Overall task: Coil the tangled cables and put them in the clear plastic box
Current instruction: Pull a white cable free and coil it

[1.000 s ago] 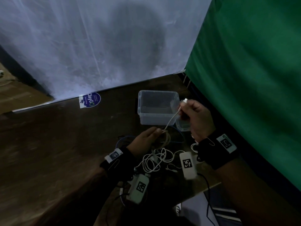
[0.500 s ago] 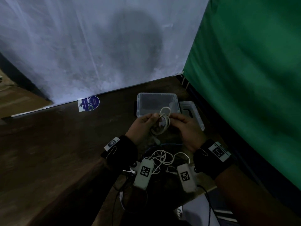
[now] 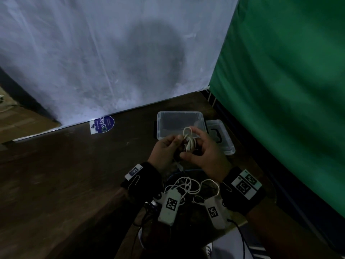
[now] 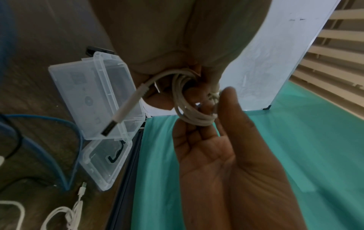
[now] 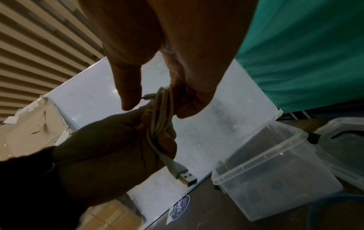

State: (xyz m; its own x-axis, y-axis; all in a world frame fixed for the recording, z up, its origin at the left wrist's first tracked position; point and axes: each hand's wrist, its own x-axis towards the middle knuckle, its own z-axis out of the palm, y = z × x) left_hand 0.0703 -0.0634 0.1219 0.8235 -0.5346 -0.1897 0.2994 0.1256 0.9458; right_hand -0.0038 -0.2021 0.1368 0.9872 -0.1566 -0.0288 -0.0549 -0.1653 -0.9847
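A white USB cable (image 3: pixel 189 139) is wound into a small coil and held up just in front of the clear plastic box (image 3: pixel 179 113). My left hand (image 3: pixel 175 143) grips the coil (image 5: pixel 159 115) on its left side, and the USB plug (image 5: pixel 183 172) hangs free below the fingers. My right hand (image 3: pixel 196 144) meets it from the right, with its fingers curled round the coil's loops (image 4: pixel 189 109) and the thumb (image 5: pixel 128 93) a little apart. The box (image 4: pixel 94 93) is open, and I see nothing inside it.
The box's lid (image 3: pixel 220 135) lies right of the box. A tangled white cable (image 3: pixel 186 186) and a blue cable (image 4: pixel 59 140) lie on the dark wooden table near my wrists. A white board (image 3: pixel 112 62) stands behind and a green cloth (image 3: pixel 280 90) to the right.
A second ago my right hand held the cable end stretched up from my left hand. The hands have since come together, and the whole coil has risen towards the box.
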